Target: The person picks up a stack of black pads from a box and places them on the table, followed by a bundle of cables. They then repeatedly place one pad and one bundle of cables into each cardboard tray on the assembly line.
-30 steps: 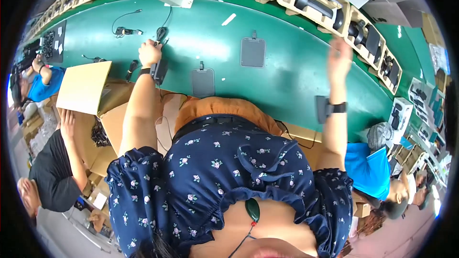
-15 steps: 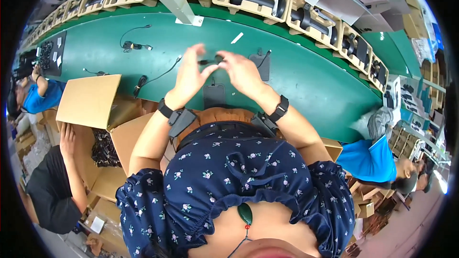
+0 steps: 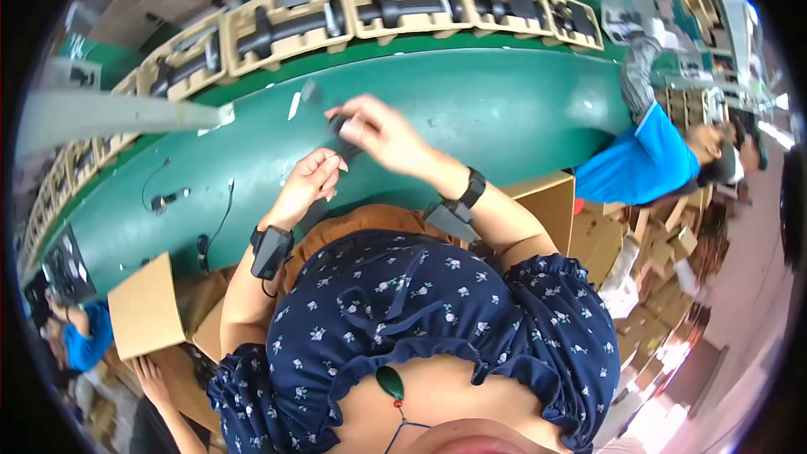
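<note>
Over the green table [image 3: 471, 109], both of my hands are close together. My right hand [image 3: 378, 141] is closed round a small black piece [image 3: 338, 124], blurred by motion, whose kind I cannot make out. Just below and left of it, my left hand [image 3: 309, 181] has thumb and fingertips pinched together. Whatever lies in that pinch is hidden. Part of a flat dark item [image 3: 314, 215] shows on the table beside my left wrist. Further left lie a black cable bundle [image 3: 160, 203] and another black cable [image 3: 220, 220] with its end stretched out.
Tan moulded trays [image 3: 290, 32] with black parts line the far edge. A grey post [image 3: 126, 113] rises at the left, near a white slip [image 3: 294, 106]. Open cardboard boxes [image 3: 147, 307] stand at left and right. Co-workers in blue [image 3: 626, 164] are at both sides.
My view has swung right, so the table things sit further left. My hands, earlier meeting at a small dark piece, are now slightly apart, the right one higher.
</note>
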`<state>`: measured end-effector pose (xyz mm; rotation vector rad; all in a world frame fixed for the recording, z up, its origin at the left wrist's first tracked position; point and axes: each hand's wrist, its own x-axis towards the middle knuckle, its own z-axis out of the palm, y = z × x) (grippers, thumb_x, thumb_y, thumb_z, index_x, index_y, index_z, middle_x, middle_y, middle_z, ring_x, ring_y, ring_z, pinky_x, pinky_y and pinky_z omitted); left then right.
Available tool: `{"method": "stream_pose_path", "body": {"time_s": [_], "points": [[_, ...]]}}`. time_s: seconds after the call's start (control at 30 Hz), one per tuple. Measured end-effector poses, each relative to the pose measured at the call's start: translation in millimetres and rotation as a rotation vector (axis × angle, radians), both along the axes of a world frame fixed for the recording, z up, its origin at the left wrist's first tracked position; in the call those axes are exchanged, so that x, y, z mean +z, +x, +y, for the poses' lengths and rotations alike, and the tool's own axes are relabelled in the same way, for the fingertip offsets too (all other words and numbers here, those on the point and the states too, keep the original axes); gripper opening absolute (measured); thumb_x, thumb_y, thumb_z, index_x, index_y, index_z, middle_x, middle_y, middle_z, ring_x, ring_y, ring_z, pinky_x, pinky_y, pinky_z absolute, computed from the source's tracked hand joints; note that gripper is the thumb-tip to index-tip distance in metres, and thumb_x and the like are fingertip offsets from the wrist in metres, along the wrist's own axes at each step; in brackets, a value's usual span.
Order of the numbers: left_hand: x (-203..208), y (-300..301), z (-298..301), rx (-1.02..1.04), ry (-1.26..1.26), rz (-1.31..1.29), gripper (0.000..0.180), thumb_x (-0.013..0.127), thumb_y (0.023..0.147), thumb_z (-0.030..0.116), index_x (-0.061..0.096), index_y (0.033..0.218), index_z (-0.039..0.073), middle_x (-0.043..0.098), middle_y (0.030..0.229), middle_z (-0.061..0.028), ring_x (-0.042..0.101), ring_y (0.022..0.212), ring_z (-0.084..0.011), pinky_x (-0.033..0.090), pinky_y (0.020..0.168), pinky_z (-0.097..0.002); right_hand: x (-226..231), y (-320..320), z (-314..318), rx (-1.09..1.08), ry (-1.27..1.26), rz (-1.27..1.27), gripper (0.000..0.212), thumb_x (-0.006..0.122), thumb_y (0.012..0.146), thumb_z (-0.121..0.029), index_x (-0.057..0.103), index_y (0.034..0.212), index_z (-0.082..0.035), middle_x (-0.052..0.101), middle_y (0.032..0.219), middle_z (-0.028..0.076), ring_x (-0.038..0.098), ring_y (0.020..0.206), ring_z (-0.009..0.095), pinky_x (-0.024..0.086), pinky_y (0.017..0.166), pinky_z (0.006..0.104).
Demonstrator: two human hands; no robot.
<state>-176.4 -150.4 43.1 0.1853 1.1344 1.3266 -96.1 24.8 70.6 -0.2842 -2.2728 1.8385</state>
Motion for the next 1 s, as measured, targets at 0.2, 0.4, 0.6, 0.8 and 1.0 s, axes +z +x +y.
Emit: {"method": "stream_pose_path", "body": {"time_s": [0.2, 0.4, 0.6, 0.8, 1.0], "points": [[15.3, 1.8, 50.0, 0.013, 0.113, 0.211, 0.024, 0.050, 0.091, 0.020, 0.047, 0.110, 0.005, 0.050, 0.072, -0.0007, 0.048, 0.058, -0.0078, 0.043, 0.059, -0.0221, 18.5, 38.0, 16.0, -0.012, 0.347, -0.221, 0.029, 0.054, 0.085, -0.017, 0.046, 0.112, -0.010, 0.062, 0.089, 0.016, 0.060, 0.079, 0.036, 0.049, 0.063, 0.0401], [10.0, -8.1, 41.3, 0.013, -0.023, 0.455, 0.032, 0.051, 0.090, 0.017, 0.043, 0.118, 0.005, 0.055, 0.095, -0.0064, 0.056, 0.079, -0.0139, 0.047, 0.073, -0.0266, 17.0, 43.5, 154.3, -0.630, 0.708, -0.271, 0.035, 0.044, 0.091, -0.034, 0.049, 0.107, -0.004, 0.060, 0.078, 0.021, 0.059, 0.074, 0.038, 0.045, 0.062, 0.0442], [-17.7, -2.8, -16.6, 0.054, -0.199, 0.574, 0.028, 0.050, 0.090, 0.016, 0.046, 0.115, 0.004, 0.055, 0.095, -0.0070, 0.057, 0.079, -0.0141, 0.048, 0.070, -0.0266, 15.8, 10.7, 260.6, -0.829, 0.912, -0.461, 0.039, 0.044, 0.087, -0.041, 0.059, 0.095, -0.005, 0.063, 0.085, 0.020, 0.059, 0.084, 0.038, 0.047, 0.071, 0.0454], [-43.2, 1.0, -114.9, 0.298, -0.429, 0.549, 0.025, 0.050, 0.090, 0.016, 0.048, 0.112, 0.004, 0.058, 0.089, -0.0078, 0.058, 0.070, -0.0141, 0.050, 0.063, -0.0263, -6.6, -33.7, 288.9, -0.456, 1.191, -0.860, 0.031, 0.046, 0.086, -0.032, 0.065, 0.092, -0.008, 0.065, 0.094, 0.015, 0.062, 0.090, 0.030, 0.050, 0.074, 0.0397], [-74.0, 20.7, -195.7, 0.496, -0.693, 0.648, 0.019, 0.054, 0.087, 0.013, 0.050, 0.101, 0.001, 0.058, 0.081, -0.0075, 0.059, 0.065, -0.0139, 0.049, 0.057, -0.0253, -55.3, -51.2, 322.1, -0.455, 1.220, -0.955, 0.033, 0.040, 0.088, -0.025, 0.062, 0.105, -0.006, 0.060, 0.110, 0.014, 0.059, 0.099, 0.028, 0.050, 0.079, 0.0396]]}}
